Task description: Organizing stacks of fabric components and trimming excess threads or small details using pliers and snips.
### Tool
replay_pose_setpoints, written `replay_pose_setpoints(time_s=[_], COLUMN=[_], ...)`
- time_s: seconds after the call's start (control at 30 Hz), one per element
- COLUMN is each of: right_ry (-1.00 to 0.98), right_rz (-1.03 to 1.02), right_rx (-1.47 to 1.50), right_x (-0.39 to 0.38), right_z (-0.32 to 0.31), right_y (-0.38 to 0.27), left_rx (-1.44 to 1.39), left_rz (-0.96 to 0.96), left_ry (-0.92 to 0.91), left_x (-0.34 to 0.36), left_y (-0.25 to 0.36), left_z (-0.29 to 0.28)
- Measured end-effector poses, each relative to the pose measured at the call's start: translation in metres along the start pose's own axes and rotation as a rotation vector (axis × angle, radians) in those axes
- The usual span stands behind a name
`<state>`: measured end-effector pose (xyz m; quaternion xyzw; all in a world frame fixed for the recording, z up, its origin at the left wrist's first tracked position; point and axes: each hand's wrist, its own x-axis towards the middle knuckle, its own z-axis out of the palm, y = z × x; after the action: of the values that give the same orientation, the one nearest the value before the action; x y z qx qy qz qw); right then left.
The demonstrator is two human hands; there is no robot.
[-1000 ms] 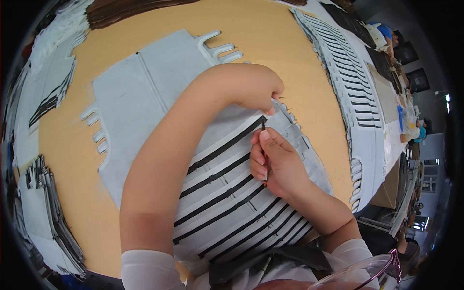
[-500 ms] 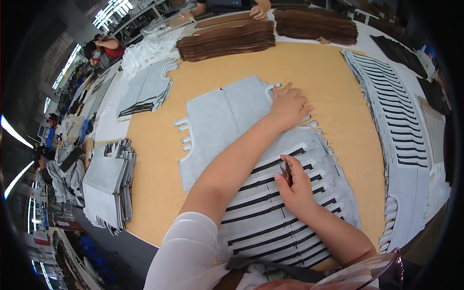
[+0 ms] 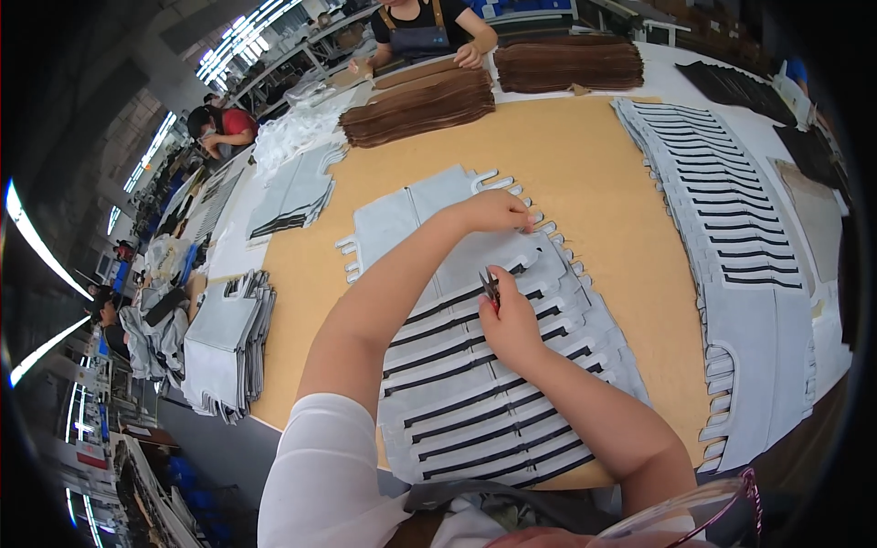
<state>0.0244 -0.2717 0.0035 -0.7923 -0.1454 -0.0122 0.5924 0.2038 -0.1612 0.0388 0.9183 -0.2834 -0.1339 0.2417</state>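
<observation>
Overlapping grey cut panels [image 3: 393,224] lie before me, the lower ones crossed by rows of black strips [image 3: 457,411]. My left hand [image 3: 498,212] is at the upper right edge of these pieces, fingers curled and pressed together on the edge of a grey panel. Below it, my right hand [image 3: 507,324] is closed round small snips [image 3: 487,287] with red on the handle, blades pointing up-left over the striped pieces.
Tan board [image 3: 667,365] underlies the work. A long striped stack [image 3: 758,347] lies right; grey stacks [image 3: 217,342] and white scraps [image 3: 279,142] lie left. Brown bundles [image 3: 566,66] are at the back, near a co-worker [image 3: 416,27]. Another person [image 3: 233,128] bends at the left.
My view has lifted to take in more of the room. My left fingers, spread half a second ago, are now curled at the panel edge; my right hand still holds the snips.
</observation>
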Motion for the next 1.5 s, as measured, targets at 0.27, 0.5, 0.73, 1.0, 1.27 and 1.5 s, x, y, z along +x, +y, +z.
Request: replay_pose_setpoints(time_s=[0.27, 0.5, 0.73, 1.0, 1.27, 1.5], right_ry=[-0.013, -0.074, -0.084, -0.156, -0.182, -0.256], right_rz=[-0.012, -0.075, -0.212, -0.345, -0.280, -0.230], right_rx=[-0.101, -0.209, -0.304, -0.446, -0.379, -0.177], right_x=[-0.004, -0.007, -0.010, -0.011, -0.004, -0.001], right_z=[-0.004, -0.002, 0.003, 0.005, 0.008, -0.005], right_y=[0.000, -0.004, 0.005, 0.006, 0.015, 0.013], left_rx=[0.149, 0.266, 0.198, 0.055, 0.106, 0.421], left_rz=[-0.304, -0.207, -0.352, -0.380, -0.548, -0.461], left_ry=[-0.467, -0.181, 0.215, 0.172, 0.455, 0.448], left_x=[-0.009, -0.037, -0.055, -0.066, -0.063, -0.065], left_y=[0.060, 0.053, 0.060, 0.068, 0.063, 0.072], left_z=[-0.014, 0.011, 0.033, 0.032, 0.044, 0.044])
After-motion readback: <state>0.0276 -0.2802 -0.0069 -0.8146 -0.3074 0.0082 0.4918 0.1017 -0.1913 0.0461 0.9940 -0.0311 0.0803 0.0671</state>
